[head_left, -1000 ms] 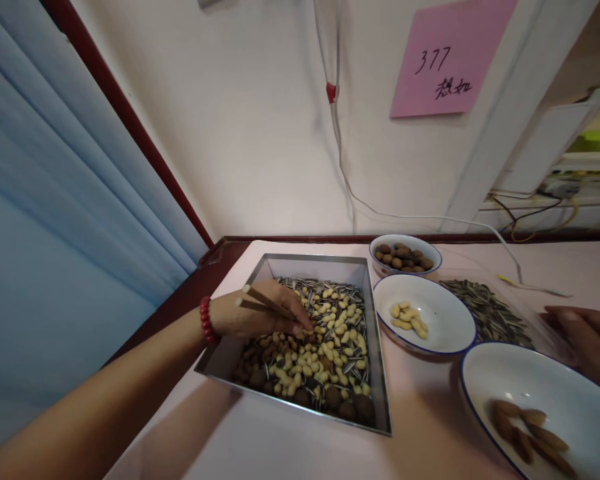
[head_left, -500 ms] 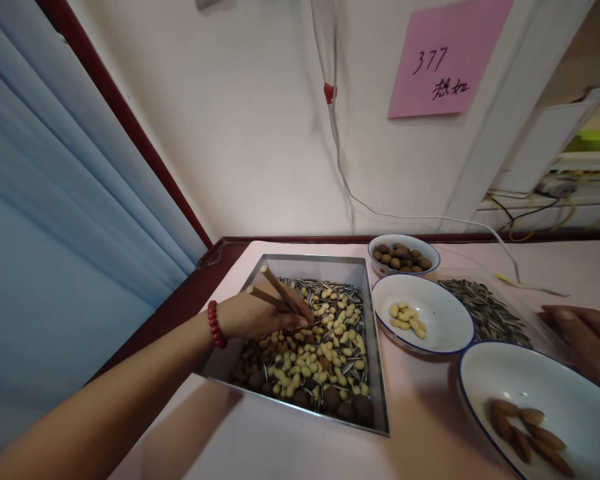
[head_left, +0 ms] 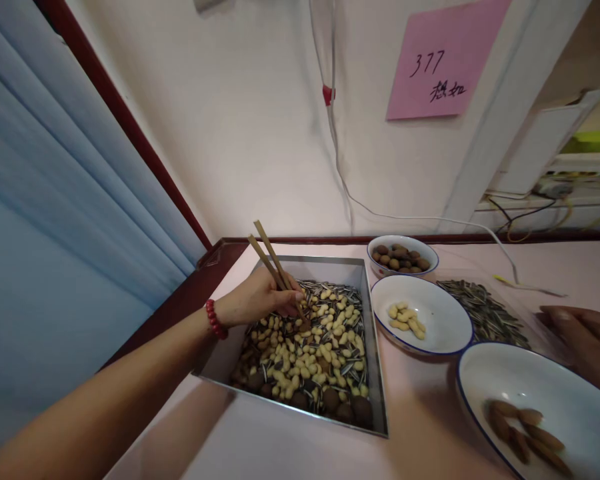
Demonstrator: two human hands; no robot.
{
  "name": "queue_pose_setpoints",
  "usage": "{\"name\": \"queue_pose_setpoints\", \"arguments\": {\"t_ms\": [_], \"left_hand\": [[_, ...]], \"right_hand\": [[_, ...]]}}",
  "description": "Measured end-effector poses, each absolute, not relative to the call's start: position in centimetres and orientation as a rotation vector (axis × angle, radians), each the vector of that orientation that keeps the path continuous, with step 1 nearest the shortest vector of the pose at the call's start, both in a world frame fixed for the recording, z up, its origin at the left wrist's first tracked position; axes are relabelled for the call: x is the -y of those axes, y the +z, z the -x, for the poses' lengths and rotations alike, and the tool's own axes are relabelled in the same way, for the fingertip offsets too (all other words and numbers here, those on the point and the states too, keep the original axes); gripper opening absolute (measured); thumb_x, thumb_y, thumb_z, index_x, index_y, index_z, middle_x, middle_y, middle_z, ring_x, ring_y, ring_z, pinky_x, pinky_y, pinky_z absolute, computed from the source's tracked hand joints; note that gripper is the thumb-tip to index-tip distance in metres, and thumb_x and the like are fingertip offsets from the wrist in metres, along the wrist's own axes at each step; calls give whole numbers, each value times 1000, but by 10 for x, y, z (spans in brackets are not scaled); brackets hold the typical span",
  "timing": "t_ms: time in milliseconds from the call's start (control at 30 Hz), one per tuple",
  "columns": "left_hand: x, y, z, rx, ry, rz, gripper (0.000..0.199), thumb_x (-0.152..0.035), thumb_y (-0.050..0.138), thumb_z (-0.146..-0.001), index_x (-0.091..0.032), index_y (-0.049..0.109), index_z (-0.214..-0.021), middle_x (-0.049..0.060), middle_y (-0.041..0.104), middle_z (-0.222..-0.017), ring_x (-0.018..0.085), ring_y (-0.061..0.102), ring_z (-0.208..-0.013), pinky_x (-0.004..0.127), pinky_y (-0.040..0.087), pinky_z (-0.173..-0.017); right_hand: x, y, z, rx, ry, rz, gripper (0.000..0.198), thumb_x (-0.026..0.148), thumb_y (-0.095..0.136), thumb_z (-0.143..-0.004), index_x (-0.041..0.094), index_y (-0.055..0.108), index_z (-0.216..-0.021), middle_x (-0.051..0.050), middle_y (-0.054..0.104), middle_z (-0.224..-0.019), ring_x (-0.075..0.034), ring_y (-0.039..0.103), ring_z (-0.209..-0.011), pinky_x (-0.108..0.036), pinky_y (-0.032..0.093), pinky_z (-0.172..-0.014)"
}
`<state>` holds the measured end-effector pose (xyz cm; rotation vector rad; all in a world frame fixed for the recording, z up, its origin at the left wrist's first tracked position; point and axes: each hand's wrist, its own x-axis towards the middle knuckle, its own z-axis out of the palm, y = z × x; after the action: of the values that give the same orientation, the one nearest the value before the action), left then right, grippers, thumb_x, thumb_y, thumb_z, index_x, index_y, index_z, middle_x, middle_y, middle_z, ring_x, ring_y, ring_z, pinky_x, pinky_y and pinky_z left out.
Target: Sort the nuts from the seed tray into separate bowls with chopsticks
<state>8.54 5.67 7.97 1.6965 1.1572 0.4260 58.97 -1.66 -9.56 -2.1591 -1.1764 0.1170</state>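
Observation:
A pair of wooden chopsticks [head_left: 269,257] is in my left hand [head_left: 260,297], which wears a red bead bracelet. The fingers are closed round them, and the tips reach down among the peanuts [head_left: 305,363] in a metal-rimmed box [head_left: 383,393]. Whether the tips grip anything is too small to tell. Striped sunflower seeds and round brown nuts [head_left: 363,410] lie in the same box. At the right edge, my right hand [head_left: 587,340] is partly cut off, its fingers closed at the end of a clear plastic tray [head_left: 550,337] of sunflower seeds [head_left: 483,310].
Right of the box stand three blue-rimmed white bowls: one with round brown nuts [head_left: 400,259], a bowl [head_left: 447,310] with several peanuts, and a nearer bowl [head_left: 580,407] with long brown nuts [head_left: 543,437]. A white cable [head_left: 505,250] trails over the pink tabletop [head_left: 280,447].
My left hand has lifted slightly and moved away toward the box's back, and the chopsticks stand more upright. The right hand looks unmoved.

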Motion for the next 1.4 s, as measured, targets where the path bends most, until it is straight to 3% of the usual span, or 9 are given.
{"name": "queue_pose_setpoints", "arguments": {"t_ms": [233,400,667,833,1133,1400], "left_hand": [[-53,96,-79,-1194,576,-1476,36,-41,83,-76,-9,69,-86,15,78,-88,23,76,-76,31,63,-71],[-43,110,-81,-1149,693,-1335,25,-31,80,-81,-8,72,-89,16,78,-86,20,76,-72,24,63,-68],[-17,146,-158,-849,738,-1269,12,-19,68,-91,-9,74,-90,13,78,-85,17,76,-73,21,62,-69],[3,139,-231,-672,605,-1342,12,-21,70,-88,-10,72,-91,12,77,-84,18,75,-74,25,62,-71],[21,88,-280,-663,438,-1560,17,-29,77,-78,-13,72,-78,3,65,-66,12,60,-62,21,50,-58],[17,130,-231,-634,678,-1554,26,-37,79,-80,-12,73,-84,5,71,-77,13,65,-67,24,58,-65]], "right_hand": [[17,-89,-585,1087,224,2210,48,68,39,-80,34,67,-97,-4,72,-110,-31,65,-91,-44,49,-78],[17,-72,-568,1083,276,2061,39,58,43,-76,28,65,-88,-11,72,-106,-34,62,-108,-48,45,-95],[15,-74,-566,1151,269,1946,37,50,50,-96,18,66,-108,-8,68,-110,-22,62,-104,-43,48,-96],[14,-75,-565,1167,235,1901,35,48,57,-96,16,65,-108,-6,66,-108,-20,62,-100,-44,51,-92],[13,-75,-564,1159,203,1875,40,52,43,-89,22,68,-98,-7,71,-102,-24,63,-97,-36,46,-85],[16,-71,-564,1142,238,1953,45,57,42,-84,22,67,-99,-9,71,-105,-28,63,-101,-39,45,-88]]}}
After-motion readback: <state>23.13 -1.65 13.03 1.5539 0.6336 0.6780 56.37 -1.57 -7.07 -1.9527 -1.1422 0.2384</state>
